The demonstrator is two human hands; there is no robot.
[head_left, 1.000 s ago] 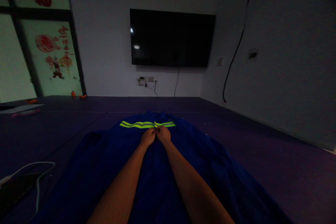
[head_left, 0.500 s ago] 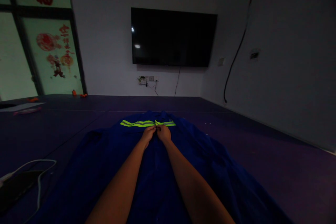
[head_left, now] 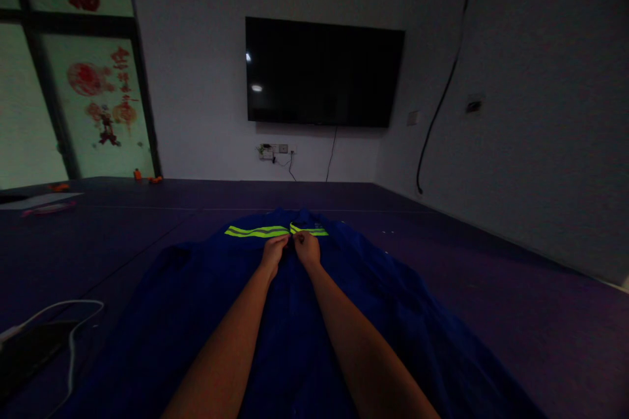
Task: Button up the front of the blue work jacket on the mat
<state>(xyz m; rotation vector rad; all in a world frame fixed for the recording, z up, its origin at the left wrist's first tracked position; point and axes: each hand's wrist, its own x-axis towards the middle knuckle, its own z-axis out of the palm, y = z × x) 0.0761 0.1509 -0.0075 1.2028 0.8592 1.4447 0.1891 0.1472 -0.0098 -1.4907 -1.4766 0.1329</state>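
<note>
A dark blue work jacket (head_left: 206, 301) lies spread on the purple floor, its collar end away from me. A yellow-green reflective stripe (head_left: 258, 232) crosses its chest and is split at the front opening. My left hand (head_left: 273, 254) is closed in a pinch on the left edge of that opening, just below the stripe. Close beside it, my right hand (head_left: 307, 249) pinches the right front edge, where the stripe's end is lifted. Any button or fastener between the fingertips is too small and dark to make out.
On the left a white cable (head_left: 73, 334) lies over a dark flat object (head_left: 34, 357). Farther back are a pink item (head_left: 49, 209), a pale sheet (head_left: 44, 200) and orange pieces (head_left: 137, 175). A television (head_left: 324, 72) hangs on the far wall; a black cable (head_left: 445, 91) hangs at right.
My left hand has shifted slightly left, widening the gap between the hands. The right hand stays nearly in place at the jacket's front edge.
</note>
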